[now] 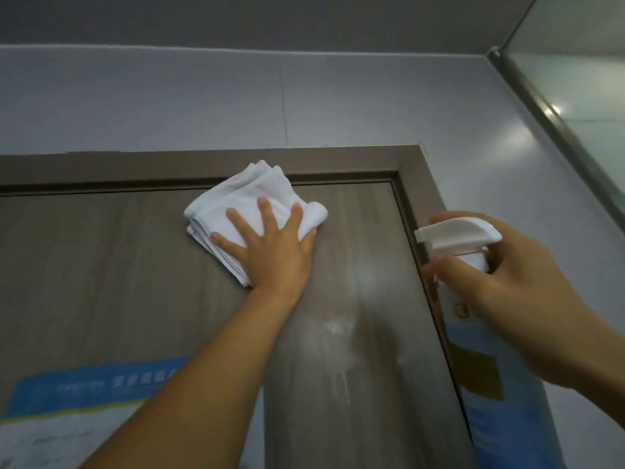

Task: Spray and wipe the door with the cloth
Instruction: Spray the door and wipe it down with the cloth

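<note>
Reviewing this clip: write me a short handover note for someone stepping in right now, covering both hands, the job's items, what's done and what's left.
Left hand: flat, fingers spread, pressing the folded white cloth against the door near its top edge.
Right hand: grips the spray bottle, held off the door at the right frame, nozzle pointing left.
Done: spray is on; wet streaks show on the right part of the panel.
Left: wipe those streaks and the rest of the door. The blue poster sits lower left.

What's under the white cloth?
The brown door, near its top edge. The left hand presses the folded white cloth flat against it. Whether the covered patch is wet or dirty can't be seen.
</note>
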Available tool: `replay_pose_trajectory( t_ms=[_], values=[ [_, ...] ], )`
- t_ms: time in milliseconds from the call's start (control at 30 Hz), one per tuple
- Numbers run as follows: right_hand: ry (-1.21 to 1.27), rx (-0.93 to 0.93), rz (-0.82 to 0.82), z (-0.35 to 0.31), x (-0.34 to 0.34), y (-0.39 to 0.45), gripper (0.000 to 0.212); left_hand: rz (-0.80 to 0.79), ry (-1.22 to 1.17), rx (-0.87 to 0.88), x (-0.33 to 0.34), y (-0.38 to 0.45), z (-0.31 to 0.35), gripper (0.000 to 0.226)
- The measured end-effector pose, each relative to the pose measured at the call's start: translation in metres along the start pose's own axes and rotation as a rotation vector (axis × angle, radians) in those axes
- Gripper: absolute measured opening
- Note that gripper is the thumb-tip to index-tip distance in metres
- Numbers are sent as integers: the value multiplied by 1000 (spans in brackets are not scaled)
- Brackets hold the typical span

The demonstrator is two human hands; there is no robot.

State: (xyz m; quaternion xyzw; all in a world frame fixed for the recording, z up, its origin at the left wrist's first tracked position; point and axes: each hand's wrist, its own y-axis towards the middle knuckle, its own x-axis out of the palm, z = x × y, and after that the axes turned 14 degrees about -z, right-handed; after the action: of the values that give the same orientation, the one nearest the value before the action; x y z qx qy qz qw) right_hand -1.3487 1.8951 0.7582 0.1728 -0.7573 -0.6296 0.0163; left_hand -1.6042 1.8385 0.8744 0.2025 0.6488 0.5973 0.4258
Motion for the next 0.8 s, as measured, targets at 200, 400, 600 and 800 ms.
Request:
replay_pose_trajectory(
  t_ms=[200, 400, 600, 800],
  values=[
    [-21, 21, 44, 14, -44, -17, 33, 17, 101, 290, 38, -38, 73, 61],
    [-16, 35, 74, 12, -50, -19, 34, 108, 299, 756, 60, -69, 58, 65],
    [20, 18, 11, -8, -25, -14, 36, 83, 362, 714, 28, -26, -6, 54],
    [85, 32, 3, -37, 23, 0, 42, -31, 200, 428, -15, -8, -112, 56]
  ],
)
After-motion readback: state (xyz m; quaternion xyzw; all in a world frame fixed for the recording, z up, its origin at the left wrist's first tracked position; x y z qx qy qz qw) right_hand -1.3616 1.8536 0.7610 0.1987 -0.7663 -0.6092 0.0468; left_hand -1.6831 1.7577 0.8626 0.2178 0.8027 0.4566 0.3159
